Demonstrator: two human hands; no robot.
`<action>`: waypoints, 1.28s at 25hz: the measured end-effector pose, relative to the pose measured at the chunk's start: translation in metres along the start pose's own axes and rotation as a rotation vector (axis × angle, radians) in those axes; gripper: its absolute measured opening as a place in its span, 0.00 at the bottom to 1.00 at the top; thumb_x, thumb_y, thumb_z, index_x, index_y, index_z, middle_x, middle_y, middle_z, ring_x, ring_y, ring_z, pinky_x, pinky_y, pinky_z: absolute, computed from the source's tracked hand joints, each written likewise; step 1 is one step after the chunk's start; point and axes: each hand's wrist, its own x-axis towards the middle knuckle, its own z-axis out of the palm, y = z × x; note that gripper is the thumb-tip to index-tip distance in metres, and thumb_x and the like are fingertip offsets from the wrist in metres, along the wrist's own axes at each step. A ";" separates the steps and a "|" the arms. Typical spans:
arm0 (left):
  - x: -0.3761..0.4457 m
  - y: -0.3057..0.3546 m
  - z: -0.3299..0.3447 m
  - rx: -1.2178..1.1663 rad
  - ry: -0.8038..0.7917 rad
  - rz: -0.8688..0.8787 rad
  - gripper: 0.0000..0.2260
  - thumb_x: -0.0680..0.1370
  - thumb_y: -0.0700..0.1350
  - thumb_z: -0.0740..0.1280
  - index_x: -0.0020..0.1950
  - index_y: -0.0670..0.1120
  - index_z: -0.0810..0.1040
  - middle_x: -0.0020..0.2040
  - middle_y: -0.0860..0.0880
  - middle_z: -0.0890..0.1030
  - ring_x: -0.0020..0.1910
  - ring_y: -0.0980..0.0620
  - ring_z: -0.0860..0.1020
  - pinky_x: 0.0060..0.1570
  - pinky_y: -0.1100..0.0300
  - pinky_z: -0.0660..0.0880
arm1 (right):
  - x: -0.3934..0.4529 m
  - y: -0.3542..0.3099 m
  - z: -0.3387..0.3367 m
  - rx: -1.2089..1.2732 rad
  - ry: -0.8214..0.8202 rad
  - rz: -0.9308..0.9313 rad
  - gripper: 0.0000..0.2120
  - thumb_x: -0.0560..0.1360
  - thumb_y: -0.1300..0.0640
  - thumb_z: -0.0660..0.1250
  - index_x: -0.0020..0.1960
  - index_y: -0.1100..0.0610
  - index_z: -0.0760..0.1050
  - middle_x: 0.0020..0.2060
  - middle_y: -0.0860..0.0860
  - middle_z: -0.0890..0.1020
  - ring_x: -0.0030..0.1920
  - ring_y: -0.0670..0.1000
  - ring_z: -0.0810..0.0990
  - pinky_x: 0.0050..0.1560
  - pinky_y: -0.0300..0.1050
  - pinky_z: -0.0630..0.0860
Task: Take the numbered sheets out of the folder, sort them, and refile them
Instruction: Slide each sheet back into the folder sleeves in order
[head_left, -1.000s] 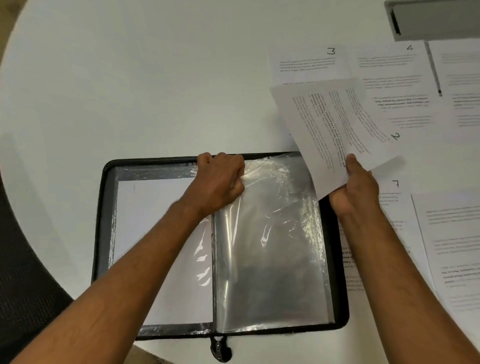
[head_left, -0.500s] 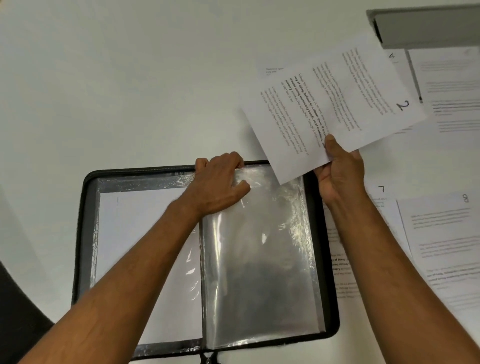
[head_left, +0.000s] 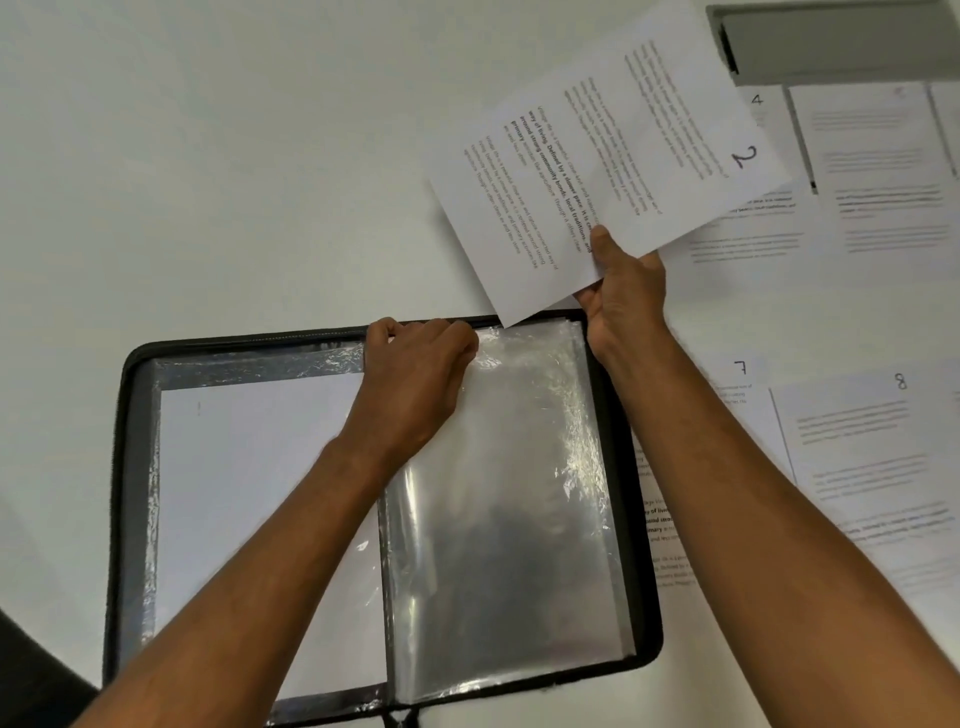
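A black zip folder (head_left: 124, 467) lies open on the white table, its clear plastic sleeves (head_left: 498, 499) spread on the right half. A white sheet (head_left: 249, 499) sits in the left-hand sleeve. My left hand (head_left: 415, 384) pinches the top edge of the right-hand sleeve near the spine. My right hand (head_left: 623, 291) holds sheet 2 (head_left: 597, 166) by its lower edge, lifted and tilted above the folder's top right corner. Loose sheets marked 4 (head_left: 757, 100), 7 (head_left: 741, 368) and 8 (head_left: 883, 467) lie on the table to the right.
A grey box-like object (head_left: 841, 47) stands at the top right corner beside more printed sheets (head_left: 878, 182). A dark chair edge (head_left: 31, 675) shows at the bottom left. White tabletop (head_left: 208, 156) stretches beyond the folder on the left.
My right hand has lifted sheet 2 up and away from the table, then brought it slightly nearer the folder's top edge. My left hand has kept its grip on the sleeve.
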 end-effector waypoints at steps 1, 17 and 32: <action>0.000 0.001 0.000 -0.003 -0.003 -0.008 0.06 0.84 0.43 0.62 0.50 0.53 0.75 0.43 0.56 0.77 0.42 0.51 0.75 0.57 0.54 0.59 | 0.001 0.003 0.002 -0.024 -0.010 -0.002 0.20 0.79 0.65 0.72 0.69 0.57 0.77 0.58 0.53 0.85 0.55 0.53 0.85 0.52 0.54 0.85; 0.012 0.000 0.000 -0.018 0.027 -0.066 0.06 0.83 0.47 0.63 0.55 0.52 0.80 0.48 0.54 0.78 0.49 0.50 0.74 0.52 0.55 0.55 | 0.004 0.004 -0.012 -0.421 -0.493 0.041 0.18 0.80 0.62 0.71 0.69 0.56 0.77 0.62 0.52 0.85 0.60 0.53 0.85 0.51 0.46 0.83; 0.009 -0.051 -0.024 0.040 -0.050 -0.355 0.05 0.79 0.48 0.63 0.45 0.53 0.78 0.48 0.54 0.73 0.53 0.52 0.68 0.57 0.51 0.56 | 0.023 0.000 -0.023 -0.696 -0.588 -0.077 0.20 0.80 0.60 0.71 0.71 0.59 0.76 0.62 0.53 0.85 0.61 0.52 0.84 0.61 0.48 0.81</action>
